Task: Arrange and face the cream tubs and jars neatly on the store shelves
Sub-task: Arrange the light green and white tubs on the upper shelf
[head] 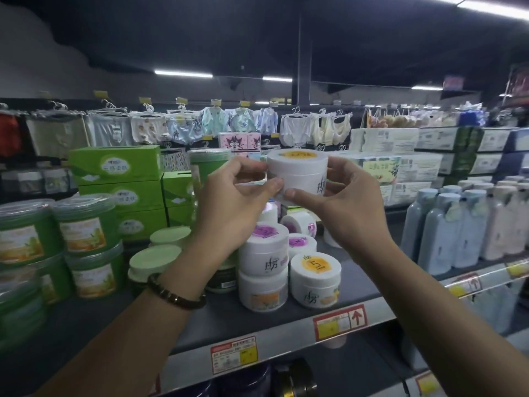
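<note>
Store aisle, dark ceiling, strip lights (183,73) on. Work surface: dark grey shelf (200,325), matt and flat, front rail carrying red-bordered price tags (339,322).

Landmark: held tub (297,170), a white, round, squat tub with a smooth plastic wall, an orange lid sticker and a dark printed character on its side. It is upright in the air, above the shelf stock.

- Left hand (229,202): thumb and fingers pinch the held tub's left side. A dark beaded bracelet (174,293) is on that wrist.
- Right hand (343,202): thumb under the tub's front edge, fingers curled round its right side, gripping.
- Directly below the held tub: purple-lidded tub (263,250) stacked on another white tub (263,292); just right of that stack, an orange-lidded tub (315,279) sits on the shelf. More small white tubs are behind these, some tilted.
- Below and left of the held tub: pale-green-lidded jars (154,262). Further left are green tubs (86,224), glossy with clear lids, stacked two high.
- Left of the held tub: green cardboard boxes (117,164), stacked.
- Right of and below it: pastel bottles (446,230), matt, blue and pink.
- Behind it: hanging garments (200,121) on white hangers.
</note>
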Demonstrator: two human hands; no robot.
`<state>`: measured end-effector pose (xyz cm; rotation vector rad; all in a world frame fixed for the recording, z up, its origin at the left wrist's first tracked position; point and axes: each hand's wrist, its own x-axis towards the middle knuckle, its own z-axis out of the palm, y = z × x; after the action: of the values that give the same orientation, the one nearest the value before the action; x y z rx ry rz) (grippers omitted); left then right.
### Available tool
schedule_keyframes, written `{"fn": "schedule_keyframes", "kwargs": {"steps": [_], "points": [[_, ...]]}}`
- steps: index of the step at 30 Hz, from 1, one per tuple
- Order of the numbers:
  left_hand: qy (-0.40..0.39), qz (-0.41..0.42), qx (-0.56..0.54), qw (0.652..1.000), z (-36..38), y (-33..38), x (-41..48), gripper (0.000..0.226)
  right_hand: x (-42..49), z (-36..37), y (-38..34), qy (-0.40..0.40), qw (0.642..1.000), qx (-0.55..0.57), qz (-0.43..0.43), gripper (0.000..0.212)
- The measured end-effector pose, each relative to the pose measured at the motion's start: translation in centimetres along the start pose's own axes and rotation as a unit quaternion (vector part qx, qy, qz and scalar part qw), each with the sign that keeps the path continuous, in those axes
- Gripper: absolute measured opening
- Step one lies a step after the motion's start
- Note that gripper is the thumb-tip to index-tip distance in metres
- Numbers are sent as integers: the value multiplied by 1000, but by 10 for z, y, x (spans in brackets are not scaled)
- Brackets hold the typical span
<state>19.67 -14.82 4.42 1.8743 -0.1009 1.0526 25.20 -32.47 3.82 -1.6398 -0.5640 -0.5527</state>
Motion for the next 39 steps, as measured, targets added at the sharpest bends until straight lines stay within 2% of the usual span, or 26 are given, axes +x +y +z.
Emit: {"fn": "schedule_keyframes", "kwargs": {"steps": [3, 6, 16, 19, 22, 26, 31, 39], "points": [[-15, -23, 4, 1000, 10, 2, -7, 37, -2, -13, 7, 4, 1000, -10, 0, 84], [-34, -42, -10, 998, 20, 1, -13, 40, -7, -24, 15, -5, 1000, 2, 5, 79], [-50, 37, 145, 987, 34, 2, -32, 61, -26, -38, 52, -36, 999, 23, 25, 74], [-68, 47, 172, 982, 36, -4, -34, 60, -29, -41, 63, -44, 998, 23, 25, 82], [-57, 67, 244, 966, 39, -9, -39, 48, -33, -43, 74, -51, 998, 14, 25, 94], [-67, 78, 295, 950, 43, -10, -46, 45, -39, -44, 85, -64, 998, -1, 29, 89], [-85, 91, 332, 935, 46, -19, -53, 44, -45, -43, 93, -71, 997, -19, 31, 104], [-73, 124, 340, 929, 48, -32, -58, 43, -49, -37, 103, -70, 997, -5, 42, 91]]}}
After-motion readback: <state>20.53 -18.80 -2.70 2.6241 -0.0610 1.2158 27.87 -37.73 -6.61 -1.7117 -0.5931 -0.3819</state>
